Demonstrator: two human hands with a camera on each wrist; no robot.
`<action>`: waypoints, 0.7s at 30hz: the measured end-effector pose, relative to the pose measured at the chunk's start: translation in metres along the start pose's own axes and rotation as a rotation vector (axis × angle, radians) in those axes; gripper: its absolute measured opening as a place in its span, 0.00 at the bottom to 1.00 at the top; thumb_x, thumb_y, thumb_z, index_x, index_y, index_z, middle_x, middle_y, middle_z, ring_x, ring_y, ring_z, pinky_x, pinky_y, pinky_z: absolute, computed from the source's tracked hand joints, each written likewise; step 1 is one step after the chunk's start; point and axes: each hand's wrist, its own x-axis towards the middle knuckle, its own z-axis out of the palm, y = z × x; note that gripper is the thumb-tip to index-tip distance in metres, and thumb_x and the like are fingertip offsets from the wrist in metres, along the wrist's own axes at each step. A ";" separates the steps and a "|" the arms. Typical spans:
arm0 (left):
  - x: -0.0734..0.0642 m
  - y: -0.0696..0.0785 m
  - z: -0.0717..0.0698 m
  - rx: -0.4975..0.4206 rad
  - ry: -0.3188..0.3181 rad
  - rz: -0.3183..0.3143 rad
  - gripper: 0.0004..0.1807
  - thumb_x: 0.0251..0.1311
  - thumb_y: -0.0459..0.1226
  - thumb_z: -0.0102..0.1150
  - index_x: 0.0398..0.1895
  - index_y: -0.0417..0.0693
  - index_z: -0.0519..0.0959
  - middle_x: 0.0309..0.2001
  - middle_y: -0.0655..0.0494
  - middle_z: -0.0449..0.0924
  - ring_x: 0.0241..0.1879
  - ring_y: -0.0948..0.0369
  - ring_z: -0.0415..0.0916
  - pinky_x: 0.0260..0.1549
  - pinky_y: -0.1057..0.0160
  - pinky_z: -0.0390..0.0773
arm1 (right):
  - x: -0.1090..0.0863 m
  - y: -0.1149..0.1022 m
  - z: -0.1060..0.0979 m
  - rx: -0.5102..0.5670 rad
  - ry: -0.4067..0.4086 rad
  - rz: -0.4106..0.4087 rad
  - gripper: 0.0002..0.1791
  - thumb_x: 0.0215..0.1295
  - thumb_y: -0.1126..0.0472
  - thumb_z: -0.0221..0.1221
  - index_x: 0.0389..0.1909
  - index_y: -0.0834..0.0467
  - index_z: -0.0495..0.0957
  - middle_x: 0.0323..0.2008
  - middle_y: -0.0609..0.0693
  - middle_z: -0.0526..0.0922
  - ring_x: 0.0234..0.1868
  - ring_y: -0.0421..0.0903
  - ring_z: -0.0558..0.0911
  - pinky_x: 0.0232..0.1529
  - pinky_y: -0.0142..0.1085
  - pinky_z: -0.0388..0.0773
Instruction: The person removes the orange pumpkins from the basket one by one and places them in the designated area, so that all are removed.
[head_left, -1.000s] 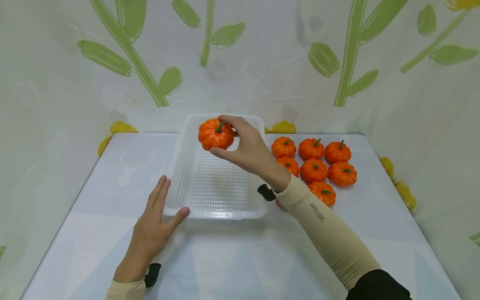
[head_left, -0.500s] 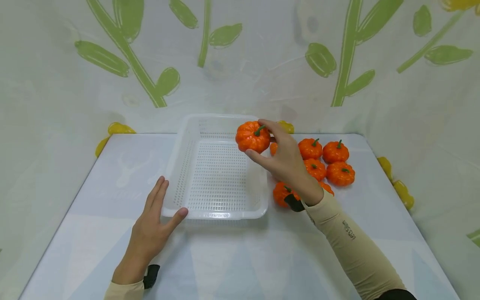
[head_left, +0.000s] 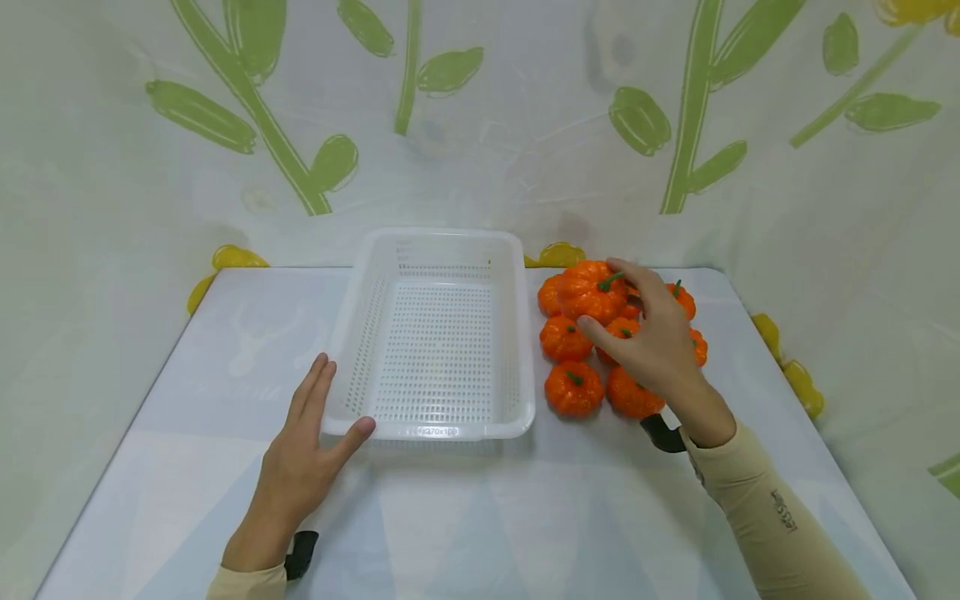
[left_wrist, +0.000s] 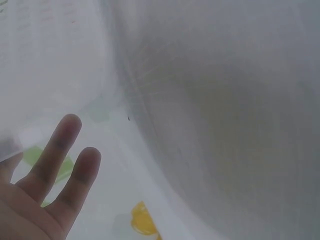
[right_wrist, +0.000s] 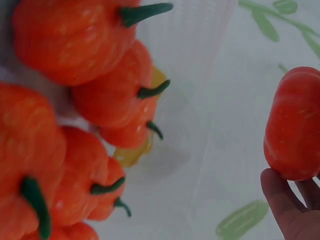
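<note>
In the head view my right hand (head_left: pixel 652 333) grips a small orange pumpkin (head_left: pixel 592 292) with a green stem, thumb on the near side and fingers on the far side. It is held above a group of similar pumpkins (head_left: pixel 574 389) on the right of the table. In the right wrist view the held pumpkin (right_wrist: pixel 295 125) is apart from the others. My left hand (head_left: pixel 300 467) has straight, spread fingers at the near left corner of a white perforated plastic basket (head_left: pixel 528 358). The basket's bottom shows bare. Part of the pumpkin group is hidden behind my right hand.
The light-coloured table (head_left: pixel 465 517) ends at its back edge against a pale backdrop with green plant prints (head_left: pixel 697 108). Yellow printed shapes (head_left: pixel 802 387) appear beyond the table's right side. The basket stands immediately left of the pumpkins.
My right hand has carried the pumpkin from above the basket rightward to over the group of pumpkins. My left hand stays by the basket corner.
</note>
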 end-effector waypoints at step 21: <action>-0.001 0.002 -0.002 0.005 0.004 -0.002 0.52 0.64 0.57 0.64 0.83 0.64 0.43 0.82 0.66 0.38 0.76 0.46 0.53 0.54 0.32 0.71 | -0.064 0.051 -0.054 -0.146 0.081 0.223 0.44 0.55 0.54 0.76 0.72 0.55 0.68 0.65 0.53 0.74 0.61 0.55 0.74 0.53 0.13 0.64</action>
